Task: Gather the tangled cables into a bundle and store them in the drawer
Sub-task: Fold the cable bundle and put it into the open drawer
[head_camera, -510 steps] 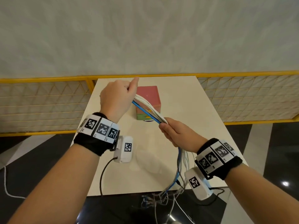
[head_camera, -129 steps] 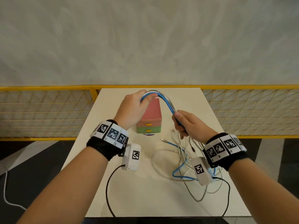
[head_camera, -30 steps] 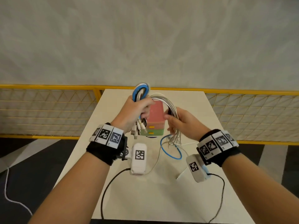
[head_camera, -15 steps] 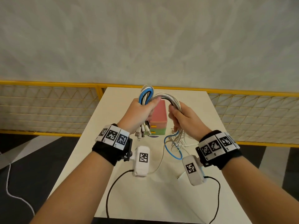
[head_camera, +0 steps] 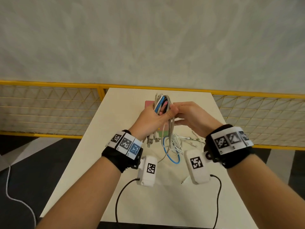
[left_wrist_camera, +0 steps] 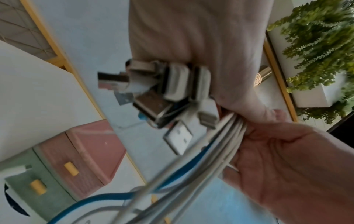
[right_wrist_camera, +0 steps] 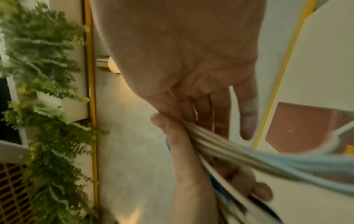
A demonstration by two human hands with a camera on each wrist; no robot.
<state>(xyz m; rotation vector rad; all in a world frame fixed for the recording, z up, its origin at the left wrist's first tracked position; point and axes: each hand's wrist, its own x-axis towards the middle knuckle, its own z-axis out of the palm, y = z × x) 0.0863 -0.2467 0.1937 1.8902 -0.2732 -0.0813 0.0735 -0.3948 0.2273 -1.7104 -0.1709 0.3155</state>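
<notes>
The cable bundle (head_camera: 160, 103) of white, grey and blue leads is folded into loops, and my left hand (head_camera: 151, 119) grips it above the table. USB plugs (left_wrist_camera: 172, 87) stick out below the left palm (left_wrist_camera: 191, 37). My right hand (head_camera: 193, 116) meets it from the right. Its fingers (right_wrist_camera: 220, 115) lie straight against the strands (right_wrist_camera: 229, 148), which the left thumb (right_wrist_camera: 184, 159) clamps. Loose ends with a blue loop (head_camera: 172, 156) trail onto the table. The pink and green drawer box (left_wrist_camera: 91, 144) stands behind the hands with both drawers closed.
The white table (head_camera: 165, 204) is narrow, with a yellow mesh railing (head_camera: 49, 83) behind it and dark floor on both sides. Black cords (head_camera: 118, 200) from the wrist cameras lie on the near part. Green plants (left_wrist_camera: 316, 45) show in the wrist views.
My right hand has carried its looped strands left to the left hand. The two loops now sit together in the left grip, and the right fingers have straightened.
</notes>
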